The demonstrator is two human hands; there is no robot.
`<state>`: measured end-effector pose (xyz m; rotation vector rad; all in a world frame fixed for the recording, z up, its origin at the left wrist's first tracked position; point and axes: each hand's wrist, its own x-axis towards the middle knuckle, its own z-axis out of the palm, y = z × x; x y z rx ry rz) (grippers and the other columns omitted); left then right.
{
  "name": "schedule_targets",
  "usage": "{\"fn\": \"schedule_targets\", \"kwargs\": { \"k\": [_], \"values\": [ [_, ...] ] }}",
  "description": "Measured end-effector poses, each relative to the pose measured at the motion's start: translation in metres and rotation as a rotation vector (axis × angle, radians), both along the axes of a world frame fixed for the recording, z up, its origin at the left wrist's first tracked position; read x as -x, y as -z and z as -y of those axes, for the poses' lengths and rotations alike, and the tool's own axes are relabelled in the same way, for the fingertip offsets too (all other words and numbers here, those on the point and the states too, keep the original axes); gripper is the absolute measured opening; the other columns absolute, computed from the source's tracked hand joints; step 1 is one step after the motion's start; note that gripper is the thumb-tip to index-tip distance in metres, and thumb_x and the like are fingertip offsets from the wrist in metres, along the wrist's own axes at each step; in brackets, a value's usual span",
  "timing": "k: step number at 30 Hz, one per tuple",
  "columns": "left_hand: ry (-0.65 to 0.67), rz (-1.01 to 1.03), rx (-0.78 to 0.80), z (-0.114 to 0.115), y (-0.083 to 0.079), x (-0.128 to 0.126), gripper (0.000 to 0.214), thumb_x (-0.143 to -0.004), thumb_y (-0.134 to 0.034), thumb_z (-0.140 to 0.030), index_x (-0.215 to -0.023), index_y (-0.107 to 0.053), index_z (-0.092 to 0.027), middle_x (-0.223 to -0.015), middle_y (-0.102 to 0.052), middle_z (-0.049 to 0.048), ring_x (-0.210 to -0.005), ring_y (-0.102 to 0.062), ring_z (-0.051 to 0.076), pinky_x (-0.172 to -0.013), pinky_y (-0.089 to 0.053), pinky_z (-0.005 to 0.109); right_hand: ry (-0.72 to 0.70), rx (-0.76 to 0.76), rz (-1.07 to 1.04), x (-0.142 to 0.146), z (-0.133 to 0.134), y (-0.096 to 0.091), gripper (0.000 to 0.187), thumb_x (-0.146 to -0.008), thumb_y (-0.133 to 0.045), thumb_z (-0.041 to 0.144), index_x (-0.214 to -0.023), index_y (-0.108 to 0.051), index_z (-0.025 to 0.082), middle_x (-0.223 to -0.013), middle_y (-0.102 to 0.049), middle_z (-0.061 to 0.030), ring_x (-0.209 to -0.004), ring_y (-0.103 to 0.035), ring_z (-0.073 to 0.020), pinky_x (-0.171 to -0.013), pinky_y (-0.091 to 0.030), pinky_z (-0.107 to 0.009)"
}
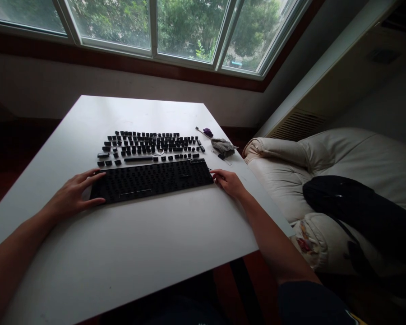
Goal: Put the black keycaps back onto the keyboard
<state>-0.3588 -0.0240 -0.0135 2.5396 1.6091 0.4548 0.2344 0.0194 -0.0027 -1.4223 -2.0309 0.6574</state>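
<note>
White table (138, 253) bears loose keycaps (145, 149); left hand (72, 193) grips keyboard (152, 181).

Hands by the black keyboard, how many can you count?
2. The left hand spans the left end of the keyboard, and the right hand is at its right end. No others show.

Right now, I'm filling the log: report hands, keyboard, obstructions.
Left hand spread at left end of keyboard; right hand at right end. Keyboard on table. Loose keycaps directly beyond its far edge.
</note>
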Motion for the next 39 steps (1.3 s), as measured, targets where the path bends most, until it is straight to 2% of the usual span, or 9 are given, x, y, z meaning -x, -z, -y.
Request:
{"fn": "schedule_targets", "kwargs": {
  "k": [7, 20, 24, 26, 32, 36, 39],
  "values": [
    [-0.006, 0.001, 0.011, 0.000, -0.001, -0.001, 0.088, -0.084, -0.054, -0.078, -0.156, -0.037, -0.030, -0.163, -0.034, 0.0095, -0.143, -0.040, 0.036, -0.115, -0.036, 0.051, 0.026, 0.012, -0.039, 0.001, 0.001, 0.002, 0.027, -0.090, -0.054, 0.026, -0.108, -0.074, 0.023, -0.092, -0.077, -0.0028, -0.073, -0.068, -0.0178, -0.070, -0.053, -0.029],
    [0.011, -0.001, 0.023, -0.002, 0.002, 0.003, 0.092, -0.083, -0.056, -0.078, -0.158, -0.033, -0.030, -0.163, -0.033, 0.0076, -0.143, -0.039, 0.034, -0.116, -0.035, 0.050, -0.033, 0.088, -0.081, -0.007, -0.003, 0.005, 0.020, -0.088, -0.055, 0.023, -0.096, -0.074, 0.022, -0.086, -0.075, -0.0002, -0.073, -0.069, -0.0160, -0.073, -0.053, -0.028],
    [0.016, -0.012, 0.027, -0.002, 0.000, 0.003, 0.090, -0.083, -0.058, -0.075, -0.158, -0.033, -0.031, -0.162, -0.034, 0.0076, -0.143, -0.040, 0.035, -0.115, -0.036, 0.050, -0.023, 0.126, -0.072, -0.006, -0.006, 0.001, 0.020, -0.087, -0.054, 0.023, -0.094, -0.073, 0.022, -0.085, -0.075, 0.0000, -0.069, -0.070, -0.0151, -0.067, -0.054, -0.026],
    [0.021, -0.012, 0.028, -0.001, -0.001, 0.003, 0.089, -0.084, -0.058, -0.074, -0.157, -0.033, -0.031, -0.162, -0.035, 0.0077, -0.142, -0.040, 0.035, -0.115, -0.036, 0.050, 0.000, 0.094, -0.044, -0.002, -0.011, -0.004, 0.020, -0.088, -0.053, 0.022, -0.096, -0.072, 0.022, -0.082, -0.074, 0.0000, -0.065, -0.069, -0.0144, -0.062, -0.053, -0.025],
    [0.022, -0.002, 0.046, 0.000, -0.004, 0.001, 0.089, -0.084, -0.060, -0.071, -0.158, -0.030, -0.033, -0.160, -0.036, 0.0076, -0.142, -0.040, 0.034, -0.115, -0.037, 0.049, 0.011, -0.184, 0.089, 0.017, -0.045, -0.016, 0.019, -0.089, -0.057, 0.020, -0.098, -0.074, 0.022, -0.091, -0.075, -0.0027, -0.082, -0.069, -0.0182, -0.073, -0.053, -0.029],
    [0.017, 0.008, 0.057, 0.000, -0.004, 0.002, 0.089, -0.084, -0.061, -0.071, -0.159, -0.028, -0.034, -0.161, -0.036, 0.0081, -0.142, -0.040, 0.035, -0.114, -0.037, 0.051, 0.011, -0.254, 0.159, 0.028, -0.082, -0.012, 0.020, -0.090, -0.060, 0.018, -0.101, -0.075, 0.022, -0.093, -0.074, -0.0038, -0.082, -0.067, -0.0189, -0.078, -0.052, -0.031],
    [0.015, 0.017, 0.060, 0.000, -0.003, 0.004, 0.091, -0.084, -0.061, -0.071, -0.159, -0.027, -0.034, -0.162, -0.034, 0.0080, -0.142, -0.040, 0.035, -0.114, -0.037, 0.051, -0.039, -0.284, 0.224, 0.035, -0.107, -0.005, 0.022, -0.088, -0.062, 0.016, -0.104, -0.075, 0.023, -0.096, -0.073, -0.0043, -0.083, -0.066, -0.0189, -0.082, -0.051, -0.032]
  ]
}}
